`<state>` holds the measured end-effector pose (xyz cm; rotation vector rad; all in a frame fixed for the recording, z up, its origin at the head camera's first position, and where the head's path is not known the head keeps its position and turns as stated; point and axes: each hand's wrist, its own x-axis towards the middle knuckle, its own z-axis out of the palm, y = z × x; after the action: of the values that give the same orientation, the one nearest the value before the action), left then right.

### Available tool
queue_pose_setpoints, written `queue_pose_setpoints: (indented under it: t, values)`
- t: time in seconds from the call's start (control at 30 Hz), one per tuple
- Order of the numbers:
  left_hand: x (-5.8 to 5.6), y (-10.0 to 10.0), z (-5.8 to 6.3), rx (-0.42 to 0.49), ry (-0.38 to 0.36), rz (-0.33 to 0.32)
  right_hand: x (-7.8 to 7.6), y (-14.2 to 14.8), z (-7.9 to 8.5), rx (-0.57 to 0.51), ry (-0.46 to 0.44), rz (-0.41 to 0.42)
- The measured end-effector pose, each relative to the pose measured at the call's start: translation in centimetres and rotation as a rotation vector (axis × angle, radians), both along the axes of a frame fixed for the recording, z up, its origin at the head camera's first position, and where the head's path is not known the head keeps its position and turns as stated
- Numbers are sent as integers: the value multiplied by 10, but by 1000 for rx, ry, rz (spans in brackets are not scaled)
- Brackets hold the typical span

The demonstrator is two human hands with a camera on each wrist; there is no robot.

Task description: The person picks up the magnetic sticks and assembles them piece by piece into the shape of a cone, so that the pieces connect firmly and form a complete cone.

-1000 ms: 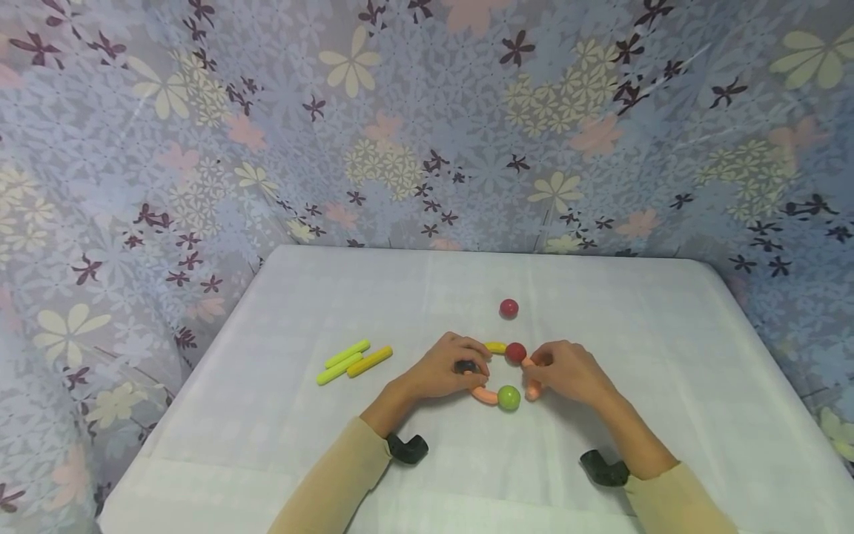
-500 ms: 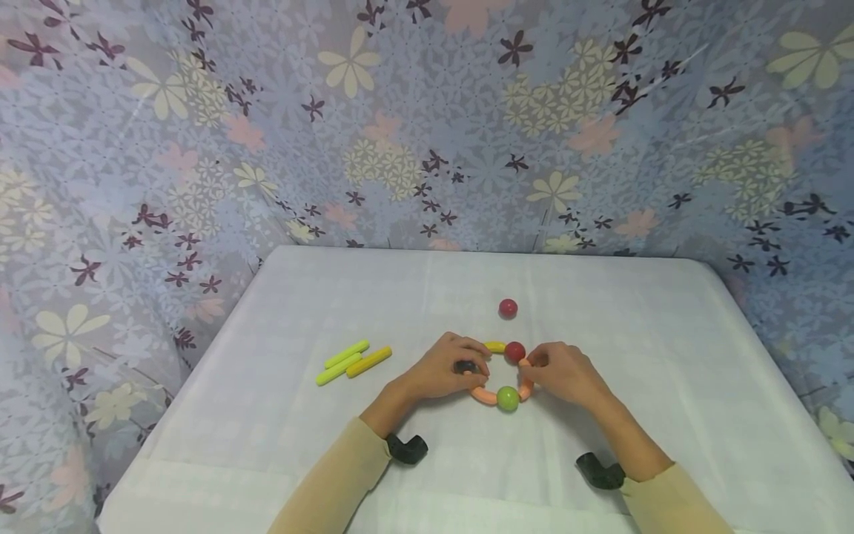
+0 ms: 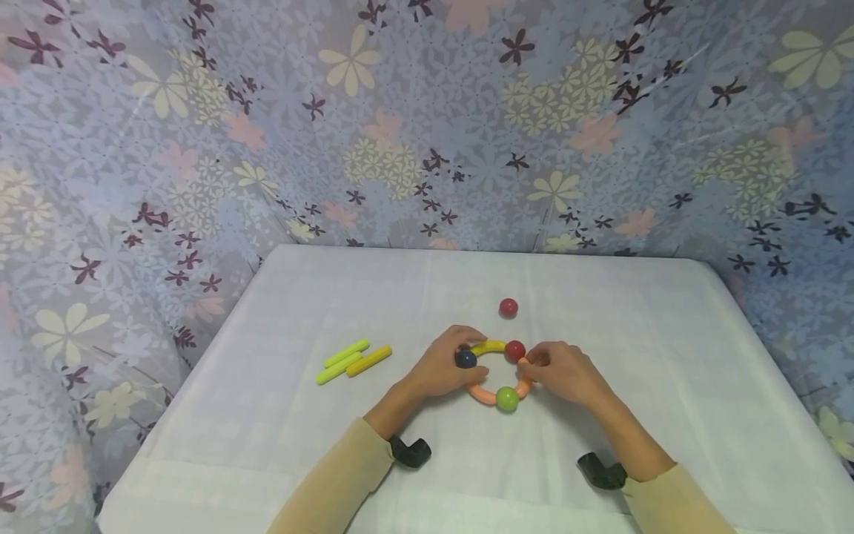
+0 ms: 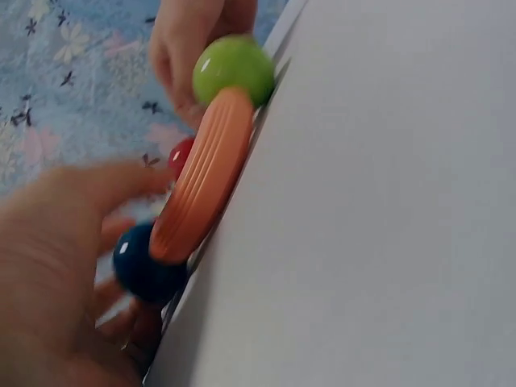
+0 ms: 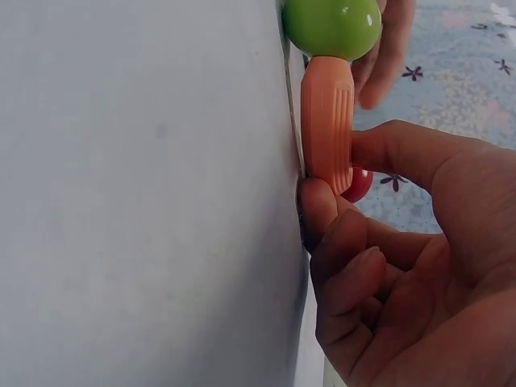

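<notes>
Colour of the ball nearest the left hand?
Dark blue ball, clearest in the left wrist view.

Green ball, navy ball, red balls, orange ribbed rods, yellow curved rod, white tabletop, blue-grey floral cloth

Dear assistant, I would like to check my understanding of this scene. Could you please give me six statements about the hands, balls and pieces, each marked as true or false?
1. The right hand pinches an orange curved piece. True.
2. The green ball sits between that piece and another orange curved piece. True.
3. The dark blue ball is next to the right hand. False: the dark blue ball is at the left hand.
4. The straight sticks lie on the right hand's side. False: the straight sticks lie on the left hand's side.
5. A loose red ball lies farther from the person than the green ball. True.
6. The curved yellow piece is beside the green ball. False: the curved yellow piece is beside the other red ball.
</notes>
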<state>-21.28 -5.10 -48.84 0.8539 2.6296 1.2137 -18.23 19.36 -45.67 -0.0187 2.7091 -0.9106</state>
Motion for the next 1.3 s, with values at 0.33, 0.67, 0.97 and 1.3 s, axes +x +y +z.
queue_pose_setpoints:
  t: [0.33, 0.67, 0.97, 1.3]
  values:
    - [1, 4, -1, 53, 29, 77, 2, -1, 0, -28, -7, 2]
    - [-4, -4, 2, 58, -12, 41, 2, 3, -1, -65, 16, 54]
    - [-9, -8, 7, 61, -9, 2, 5, 3, -3, -184, 131, 162]
    - [-31, -67, 25, -67, -5, 115, 6, 0, -4, -175, 129, 183]
